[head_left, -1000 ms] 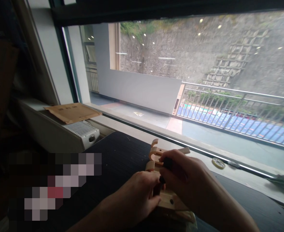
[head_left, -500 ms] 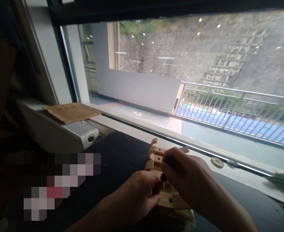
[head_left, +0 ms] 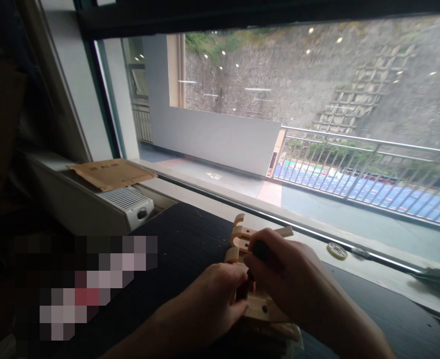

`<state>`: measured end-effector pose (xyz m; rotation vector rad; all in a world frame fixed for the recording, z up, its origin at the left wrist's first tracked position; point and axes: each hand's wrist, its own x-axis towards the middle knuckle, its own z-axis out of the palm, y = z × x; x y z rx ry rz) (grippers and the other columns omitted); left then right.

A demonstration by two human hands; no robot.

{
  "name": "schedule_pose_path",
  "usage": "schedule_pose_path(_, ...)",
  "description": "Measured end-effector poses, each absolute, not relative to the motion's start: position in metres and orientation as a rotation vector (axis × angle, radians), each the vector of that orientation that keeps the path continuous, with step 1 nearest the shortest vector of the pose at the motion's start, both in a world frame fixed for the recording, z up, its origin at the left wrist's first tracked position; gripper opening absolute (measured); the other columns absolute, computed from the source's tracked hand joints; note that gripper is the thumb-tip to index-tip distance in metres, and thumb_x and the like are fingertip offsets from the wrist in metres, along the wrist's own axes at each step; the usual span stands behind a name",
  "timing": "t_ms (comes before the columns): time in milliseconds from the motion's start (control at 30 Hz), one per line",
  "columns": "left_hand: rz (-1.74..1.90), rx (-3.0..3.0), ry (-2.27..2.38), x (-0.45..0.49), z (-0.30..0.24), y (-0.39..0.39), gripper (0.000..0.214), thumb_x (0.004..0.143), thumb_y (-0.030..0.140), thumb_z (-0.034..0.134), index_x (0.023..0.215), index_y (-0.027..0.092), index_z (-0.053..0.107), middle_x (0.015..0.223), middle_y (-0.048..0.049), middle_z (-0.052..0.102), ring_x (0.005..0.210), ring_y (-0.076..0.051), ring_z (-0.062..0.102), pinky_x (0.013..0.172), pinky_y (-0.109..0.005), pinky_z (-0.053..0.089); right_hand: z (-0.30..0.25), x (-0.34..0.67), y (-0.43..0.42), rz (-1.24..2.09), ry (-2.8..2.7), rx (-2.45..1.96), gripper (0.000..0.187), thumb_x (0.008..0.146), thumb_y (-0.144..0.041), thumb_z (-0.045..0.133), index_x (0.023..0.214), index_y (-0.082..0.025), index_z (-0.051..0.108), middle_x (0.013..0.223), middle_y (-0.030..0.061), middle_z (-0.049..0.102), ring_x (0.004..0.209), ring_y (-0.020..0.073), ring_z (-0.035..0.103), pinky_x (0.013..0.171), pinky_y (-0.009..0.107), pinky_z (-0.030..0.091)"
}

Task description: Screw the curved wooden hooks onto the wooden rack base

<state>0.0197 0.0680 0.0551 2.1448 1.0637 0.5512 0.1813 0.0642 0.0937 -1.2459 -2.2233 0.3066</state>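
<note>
A wooden piece with a curved hook at its left end and dark round holes lies in front of me, among more light wooden hooked strips. My right hand is closed around a screwdriver with a black and dark red handle, held over the wood. My left hand is closed just below and left of it, thumb and fingers pinched at the wooden pieces. A small dark thing shows between those fingers, too hidden to name. Where the screwdriver's tip ends cannot be seen.
The wood lies on a dark table by a window. A roll of tape sits on the sill at right. Clear plastic shows under the wood. A brown envelope rests on a white unit at left.
My right hand has shifted very slightly left, with the screwdriver still in it. My left hand and the wooden pieces stay nearly where they were.
</note>
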Motion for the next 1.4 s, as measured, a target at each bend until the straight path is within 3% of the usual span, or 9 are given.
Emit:
schedule_pose_path(133, 0.552, 2.159, 1.046, 0.02, 0.055, 0.068, 0.016, 0.074, 0.007, 0.054, 0.085, 0.016, 0.063, 0.082, 0.0, 0.064, 0.071, -0.013, 0.057, 0.063, -0.02, 0.04, 0.09, 0.184, 0.068, 0.221, -2.19, -1.358, 0.012, 0.086, -0.035, 0.051, 0.085, -0.024, 0.054, 0.059, -0.006, 0.052, 0.05, 0.0101, 0.041, 0.049, 0.023, 0.023)
schedule_pose_path(267, 0.533, 2.157, 1.055, 0.021, 0.052, 0.069, 0.012, 0.075, 0.009, 0.054, 0.082, 0.016, 0.062, 0.075, 0.0018, 0.062, 0.067, -0.012, 0.055, 0.058, -0.019, 0.038, 0.091, 0.184, 0.065, 0.273, -2.198, -1.264, 0.007, 0.086, -0.029, 0.05, 0.092, -0.026, 0.053, 0.063, -0.0074, 0.056, 0.053, 0.0094, 0.045, 0.052, 0.022, 0.027)
schedule_pose_path(433, 0.597, 2.182, 1.075, 0.02, 0.049, 0.068, 0.011, 0.073, 0.007, 0.053, 0.076, 0.017, 0.059, 0.072, 0.0035, 0.059, 0.065, -0.011, 0.052, 0.057, -0.019, 0.036, 0.095, 0.185, 0.061, 0.281, -2.237, -1.245, 0.009, 0.087, -0.023, 0.046, 0.079, -0.022, 0.05, 0.066, -0.0054, 0.055, 0.054, 0.0092, 0.045, 0.051, 0.022, 0.026)
schedule_pose_path(833, 0.586, 2.233, 1.094, 0.019, 0.048, 0.066, 0.018, 0.074, 0.004, 0.05, 0.079, 0.016, 0.062, 0.077, 0.0013, 0.061, 0.069, -0.013, 0.054, 0.058, -0.02, 0.036, 0.092, 0.182, 0.061, 0.286, -2.229, -1.243, 0.012, 0.084, -0.023, 0.051, 0.095, -0.027, 0.052, 0.067, -0.007, 0.057, 0.056, 0.0095, 0.048, 0.053, 0.021, 0.029)
schedule_pose_path(900, 0.555, 2.225, 1.107, 0.019, 0.052, 0.066, 0.016, 0.074, 0.005, 0.051, 0.078, 0.016, 0.063, 0.076, 0.0006, 0.061, 0.069, -0.013, 0.055, 0.058, -0.02, 0.036, 0.09, 0.179, 0.062, 0.277, -2.237, -1.25, 0.003, 0.085, -0.025, 0.05, 0.088, -0.025, 0.051, 0.069, -0.0059, 0.057, 0.055, 0.0092, 0.047, 0.052, 0.021, 0.028)
schedule_pose_path(1000, 0.549, 2.224, 1.112, 0.019, 0.056, 0.065, 0.014, 0.074, 0.006, 0.052, 0.076, 0.016, 0.062, 0.075, 0.0007, 0.061, 0.069, -0.013, 0.056, 0.056, -0.019, 0.036, 0.087, 0.177, 0.066, 0.219, -2.24, -1.32, 0.014, 0.087, -0.03, 0.048, 0.077, -0.022, 0.046, 0.065, -0.0046, 0.054, 0.051, 0.0092, 0.042, 0.049, 0.022, 0.024)
schedule_pose_path(1100, 0.555, 2.242, 1.136, 0.02, 0.053, 0.066, 0.011, 0.072, 0.007, 0.052, 0.071, 0.016, 0.059, 0.073, 0.0014, 0.061, 0.066, -0.012, 0.055, 0.055, -0.019, 0.035, 0.086, 0.177, 0.067, 0.197, -2.231, -1.389, 0.016, 0.087, -0.034, 0.048, 0.077, -0.022, 0.046, 0.059, -0.0051, 0.05, 0.048, 0.0097, 0.039, 0.047, 0.023, 0.02)
schedule_pose_path(1300, 0.599, 2.261, 1.132, 0.021, 0.043, 0.066, 0.012, 0.073, 0.008, 0.054, 0.074, 0.017, 0.061, 0.074, 0.003, 0.061, 0.066, -0.011, 0.054, 0.056, -0.019, 0.034, 0.091, 0.18, 0.062, 0.334, -2.203, -1.291, 0.009, 0.086, -0.027, 0.05, 0.095, -0.028, 0.049, 0.065, -0.0079, 0.055, 0.055, 0.0095, 0.047, 0.052, 0.021, 0.026)
schedule_pose_path(1400, 0.635, 2.271, 1.133, 0.022, 0.039, 0.066, 0.015, 0.073, 0.007, 0.053, 0.078, 0.018, 0.063, 0.075, 0.0026, 0.062, 0.069, -0.012, 0.055, 0.059, -0.019, 0.035, 0.091, 0.181, 0.063, 0.327, -2.231, -1.28, 0.002, 0.087, -0.027, 0.049, 0.089, -0.026, 0.05, 0.069, -0.0062, 0.056, 0.057, 0.0097, 0.046, 0.052, 0.022, 0.026)
